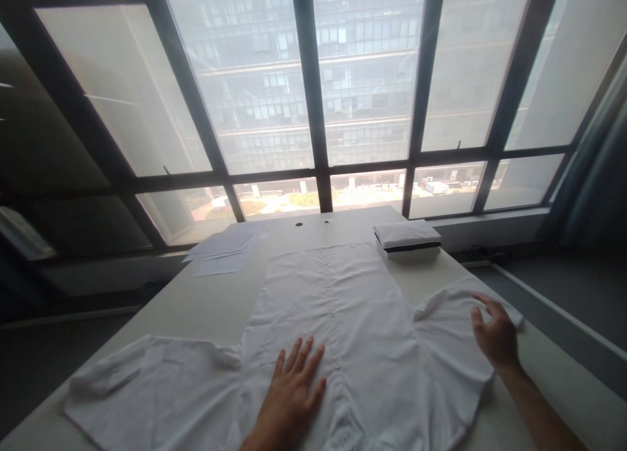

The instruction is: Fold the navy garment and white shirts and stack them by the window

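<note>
A white button-up shirt (pixel 362 314) lies spread on the table, its hem toward the window and its collar near me. My left hand (pixel 292 399) rests on the shirt front, left of the button line, with fingers spread and nothing held. Over the right sleeve (pixel 453 327) is my right hand (pixel 496 333), thumb and index finger apart. Whether it touches the fabric I cannot tell. The left sleeve (pixel 157 386) stretches out toward the table's left edge, with wrinkles in it.
A folded stack of white and black cloth (pixel 407 234) sits at the table's back right. Loose white paper sheets (pixel 223 250) overlap at the back left. The white table (pixel 210 301) reaches toward large dark-framed windows (pixel 321 111). A curtain (pixel 588 177) hangs at right.
</note>
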`<state>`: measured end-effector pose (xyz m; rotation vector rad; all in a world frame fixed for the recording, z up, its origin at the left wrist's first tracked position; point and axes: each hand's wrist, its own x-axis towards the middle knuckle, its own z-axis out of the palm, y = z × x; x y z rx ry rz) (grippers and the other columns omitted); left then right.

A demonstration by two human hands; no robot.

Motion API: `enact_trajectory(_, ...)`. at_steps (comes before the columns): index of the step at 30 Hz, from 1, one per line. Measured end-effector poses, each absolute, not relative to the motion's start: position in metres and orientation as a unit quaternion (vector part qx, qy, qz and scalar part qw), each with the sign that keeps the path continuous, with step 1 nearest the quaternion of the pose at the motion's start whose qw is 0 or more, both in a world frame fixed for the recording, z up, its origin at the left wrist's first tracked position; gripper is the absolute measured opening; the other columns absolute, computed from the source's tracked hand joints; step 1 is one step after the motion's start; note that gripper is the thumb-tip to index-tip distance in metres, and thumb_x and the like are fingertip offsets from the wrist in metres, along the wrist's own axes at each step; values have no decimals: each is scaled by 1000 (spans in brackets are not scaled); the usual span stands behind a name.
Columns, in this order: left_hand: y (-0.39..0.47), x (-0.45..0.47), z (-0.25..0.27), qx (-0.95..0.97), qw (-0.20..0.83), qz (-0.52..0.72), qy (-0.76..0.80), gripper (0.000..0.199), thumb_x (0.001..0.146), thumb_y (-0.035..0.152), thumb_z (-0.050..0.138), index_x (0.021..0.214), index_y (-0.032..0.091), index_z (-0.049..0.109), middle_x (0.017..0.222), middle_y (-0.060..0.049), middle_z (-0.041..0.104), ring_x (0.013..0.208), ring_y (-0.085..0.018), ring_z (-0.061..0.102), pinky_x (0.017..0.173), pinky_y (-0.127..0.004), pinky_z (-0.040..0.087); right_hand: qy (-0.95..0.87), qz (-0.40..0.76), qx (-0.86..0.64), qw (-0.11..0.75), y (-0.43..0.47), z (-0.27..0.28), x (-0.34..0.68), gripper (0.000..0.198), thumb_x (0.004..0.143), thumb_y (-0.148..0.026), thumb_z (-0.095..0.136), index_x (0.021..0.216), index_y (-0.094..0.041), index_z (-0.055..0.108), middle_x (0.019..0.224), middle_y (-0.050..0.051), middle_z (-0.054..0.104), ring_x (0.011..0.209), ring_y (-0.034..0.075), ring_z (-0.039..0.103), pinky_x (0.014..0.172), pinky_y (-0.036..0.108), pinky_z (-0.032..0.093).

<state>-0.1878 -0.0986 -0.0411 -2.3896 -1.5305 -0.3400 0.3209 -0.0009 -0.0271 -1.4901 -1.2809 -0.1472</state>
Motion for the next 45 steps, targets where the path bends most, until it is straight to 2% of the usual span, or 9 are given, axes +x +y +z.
enact_trajectory(5, -99, -190, -39, -832, 145, -118, -523, 57, 103, 46, 45, 158, 37, 33, 161, -4, 42, 146, -30, 40, 116, -53, 34, -557, -134, -695, 433, -2, -50, 342, 45, 86, -34, 42, 118, -11, 65, 116, 20, 68, 111, 35, 63, 100, 49, 48)
enact_trajectory(10, -99, -190, -37, -833, 149, -106, -522, 57, 104, 47, 44, 159, 36, 32, 160, -5, 41, 146, -30, 41, 113, -53, 38, -478, -147, -818, 285, -6, -55, 348, 61, 90, -43, 39, 135, -9, 60, 129, 29, 56, 127, 47, 50, 96, 63, 42)
enact_trajectory(15, -98, -191, -37, -836, 151, -107, -517, 58, 103, 47, 45, 159, 37, 32, 160, -5, 42, 145, -31, 41, 112, -54, 39, -432, -96, -866, 232, -8, -64, 359, 64, 92, -52, 36, 136, -15, 62, 128, 29, 57, 127, 50, 48, 96, 68, 38)
enact_trajectory(19, -97, -191, -39, -834, 148, -114, -519, 57, 103, 48, 45, 158, 37, 35, 159, -6, 44, 144, -31, 43, 114, -54, 38, -433, -58, -875, 208, -3, -74, 365, 63, 90, -51, 38, 133, -14, 65, 136, 29, 55, 130, 49, 48, 102, 67, 36)
enact_trajectory(22, -97, -191, -40, -832, 146, -116, -523, 56, 103, 47, 45, 157, 37, 36, 159, -6, 44, 145, -31, 42, 114, -55, 37, -444, -45, -869, 215, 1, -76, 365, 63, 89, -50, 37, 128, -10, 67, 140, 31, 53, 133, 50, 45, 103, 71, 35)
enact_trajectory(26, -96, -191, -41, -832, 139, -118, -524, 55, 103, 46, 46, 157, 37, 38, 159, -6, 44, 146, -30, 41, 116, -55, 35, -451, -24, -857, 249, 4, -70, 360, 60, 90, -44, 32, 118, -4, 67, 130, 33, 59, 132, 48, 47, 103, 76, 31)
enact_trajectory(32, -93, -193, -41, -833, 131, -107, -527, 55, 103, 45, 46, 156, 37, 39, 158, -6, 45, 145, -31, 42, 114, -56, 37, -481, -88, -757, 433, 5, -47, 348, 69, 88, -47, 40, 127, 6, 59, 135, 35, 54, 133, 43, 49, 110, 57, 41)
enact_trajectory(38, -92, -195, -43, -833, 135, -111, -525, 54, 103, 44, 45, 156, 38, 38, 158, -5, 46, 145, -30, 42, 114, -55, 37, -508, -127, -660, 539, -17, 2, 312, 66, 93, -48, 45, 142, -3, 52, 150, 26, 48, 140, 38, 45, 116, 55, 37)
enact_trajectory(45, -91, -196, -43, -836, 138, -114, -519, 56, 102, 47, 47, 156, 39, 37, 158, -5, 46, 144, -30, 44, 114, -53, 37, -597, -86, -597, 529, -52, 40, 252, 65, 98, -44, 45, 155, -15, 38, 160, 17, 39, 147, 33, 37, 119, 55, 33)
